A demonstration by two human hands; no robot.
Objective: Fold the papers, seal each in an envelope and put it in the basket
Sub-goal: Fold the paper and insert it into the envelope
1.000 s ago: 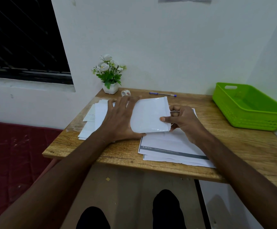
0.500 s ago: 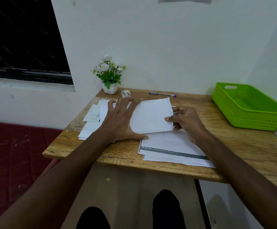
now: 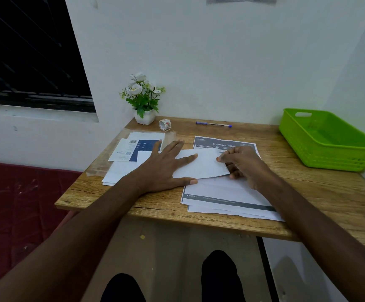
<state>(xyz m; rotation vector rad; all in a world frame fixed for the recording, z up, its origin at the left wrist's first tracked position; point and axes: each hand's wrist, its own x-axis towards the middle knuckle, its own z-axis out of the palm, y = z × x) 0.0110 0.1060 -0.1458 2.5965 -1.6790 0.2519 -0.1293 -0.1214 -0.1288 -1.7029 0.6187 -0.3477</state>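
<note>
In the middle of the frame the left hand lies flat with its fingers spread and straight, pressing down on the left part of a white envelope. The right hand pinches the envelope's right edge between thumb and curled fingers; that edge lifts slightly off the sheets below. The envelope rests partly on a stack of printed papers at the centre of the frame, near the front edge of the wooden table. The top sheet carries a dark header band and a dark footer band, and lower sheets show past its front edge.

Left of the hands, a second pile of envelopes lies on the table; one shows a blue panel and a barcode, and the left wrist crosses the pile's near corner. Clear plastic film sits under that pile.

At the right of the frame a green basket stands on the table, well apart from the hands, with nothing visible inside it. At the back of the table, against the wall, stand a small pot of white flowers, a roll of tape just beside it, and a blue pen lying flat further right
</note>
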